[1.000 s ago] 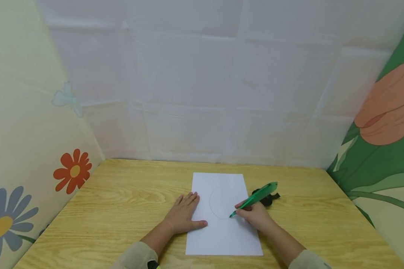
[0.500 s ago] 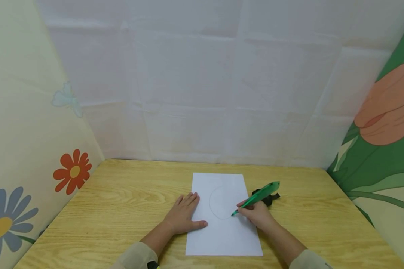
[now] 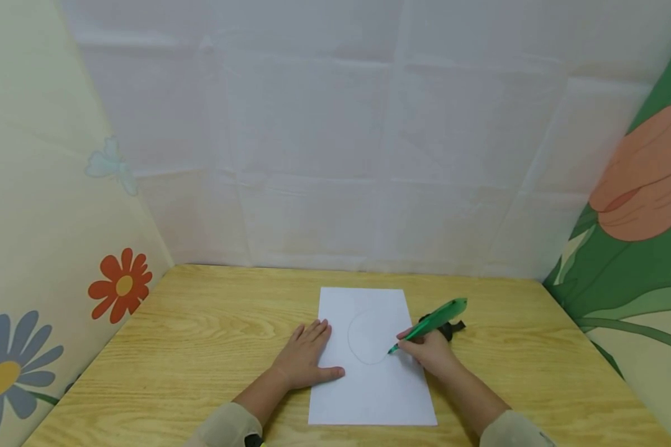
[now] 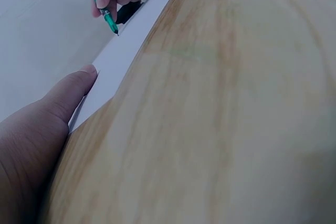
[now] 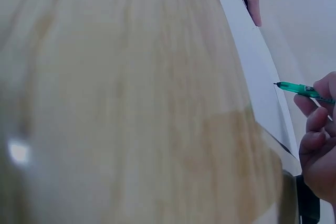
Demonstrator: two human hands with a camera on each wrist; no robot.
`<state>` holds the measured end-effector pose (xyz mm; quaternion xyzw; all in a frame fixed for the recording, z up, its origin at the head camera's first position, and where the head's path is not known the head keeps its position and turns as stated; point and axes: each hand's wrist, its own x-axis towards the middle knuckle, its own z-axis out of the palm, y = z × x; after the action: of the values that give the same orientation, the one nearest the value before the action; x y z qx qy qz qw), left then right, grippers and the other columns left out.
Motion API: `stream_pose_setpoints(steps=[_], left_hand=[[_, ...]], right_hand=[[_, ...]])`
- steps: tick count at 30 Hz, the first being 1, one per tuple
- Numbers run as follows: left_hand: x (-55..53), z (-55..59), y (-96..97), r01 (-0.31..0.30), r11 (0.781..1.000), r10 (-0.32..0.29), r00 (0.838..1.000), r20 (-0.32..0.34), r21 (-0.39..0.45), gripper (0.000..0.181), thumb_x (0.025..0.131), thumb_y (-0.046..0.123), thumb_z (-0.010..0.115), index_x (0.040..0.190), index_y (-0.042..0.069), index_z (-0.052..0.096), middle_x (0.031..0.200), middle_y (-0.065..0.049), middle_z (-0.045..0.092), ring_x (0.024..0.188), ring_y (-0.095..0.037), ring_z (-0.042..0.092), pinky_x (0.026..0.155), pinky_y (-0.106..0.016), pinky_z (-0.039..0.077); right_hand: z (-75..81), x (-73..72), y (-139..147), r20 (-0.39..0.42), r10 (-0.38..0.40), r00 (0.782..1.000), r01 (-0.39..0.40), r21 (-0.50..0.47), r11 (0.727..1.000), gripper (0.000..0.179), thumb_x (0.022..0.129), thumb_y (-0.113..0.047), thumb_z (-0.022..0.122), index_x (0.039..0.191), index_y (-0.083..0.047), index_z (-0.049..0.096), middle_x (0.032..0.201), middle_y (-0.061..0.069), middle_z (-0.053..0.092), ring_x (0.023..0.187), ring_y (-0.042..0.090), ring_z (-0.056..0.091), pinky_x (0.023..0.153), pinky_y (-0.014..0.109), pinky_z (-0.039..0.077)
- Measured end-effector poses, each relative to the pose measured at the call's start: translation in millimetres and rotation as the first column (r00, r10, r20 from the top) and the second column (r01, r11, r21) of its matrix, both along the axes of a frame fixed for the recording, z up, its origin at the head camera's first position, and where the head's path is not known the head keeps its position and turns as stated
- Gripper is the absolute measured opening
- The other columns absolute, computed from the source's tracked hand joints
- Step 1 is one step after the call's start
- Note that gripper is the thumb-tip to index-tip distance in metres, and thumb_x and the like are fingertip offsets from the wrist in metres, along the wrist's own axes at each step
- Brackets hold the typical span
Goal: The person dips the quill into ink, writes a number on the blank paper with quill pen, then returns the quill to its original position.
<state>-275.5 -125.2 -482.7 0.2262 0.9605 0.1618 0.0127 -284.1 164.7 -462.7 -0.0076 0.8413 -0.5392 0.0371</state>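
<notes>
A white sheet of paper (image 3: 371,385) lies on the wooden table (image 3: 201,335) with a faint curved pencil-thin line (image 3: 353,344) drawn on it. My left hand (image 3: 307,354) lies flat, fingers straight, pressing the sheet's left edge; its thumb (image 4: 73,90) shows in the left wrist view. My right hand (image 3: 427,351) grips a green pen (image 3: 430,323), its tip (image 3: 390,352) touching the paper at the line's lower right. The pen (image 5: 302,89) and curled fingers (image 5: 317,145) appear in the right wrist view, and the pen (image 4: 102,9) in the left wrist view.
A small black object (image 3: 450,328) lies on the table just behind my right hand. Flower-printed panels stand at the left (image 3: 120,285) and right (image 3: 637,186), with a pale wall (image 3: 341,155) at the back. Bare table lies to both sides of the sheet.
The pen tip has slid a little to the right and up along the curve, lengthening the drawn line. The left hand has stayed put.
</notes>
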Motion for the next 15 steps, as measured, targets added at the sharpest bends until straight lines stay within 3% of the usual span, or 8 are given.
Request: stream_pose_setpoints(steps=[4,15], left_hand=[[-0.3,0.1,0.0,-0.001,1.0,0.001,1.0,-0.001,-0.004,0.099,0.083,0.069,0.058,0.15,-0.001,0.034,0.159,-0.015,0.032,0.15,-0.031,0.025,0.123,-0.052,0.015],[1.1,1.5,0.1,0.001,1.0,-0.001,1.0,0.004,0.006,0.099,0.083,0.068,0.059,0.15,-0.002,0.035,0.159,-0.016,0.032,0.15,-0.032,0.025,0.123,-0.053,0.016]], right_hand=[[0.5,-2.3,-0.3,0.005,-0.022,1.0,0.022,0.007,1.0,0.016,0.084,-0.01,0.073,0.097,-0.002,0.074,0.063,0.0,0.053,0.052,0.012,0.043,0.051,0.023,0.041],[0.1,-11.4,-1.3,-0.002,-0.049,0.999,0.049,0.033,0.998,0.014,0.084,-0.01,0.072,0.096,-0.004,0.074,0.08,0.004,0.066,0.057,0.013,0.047,0.054,0.024,0.044]])
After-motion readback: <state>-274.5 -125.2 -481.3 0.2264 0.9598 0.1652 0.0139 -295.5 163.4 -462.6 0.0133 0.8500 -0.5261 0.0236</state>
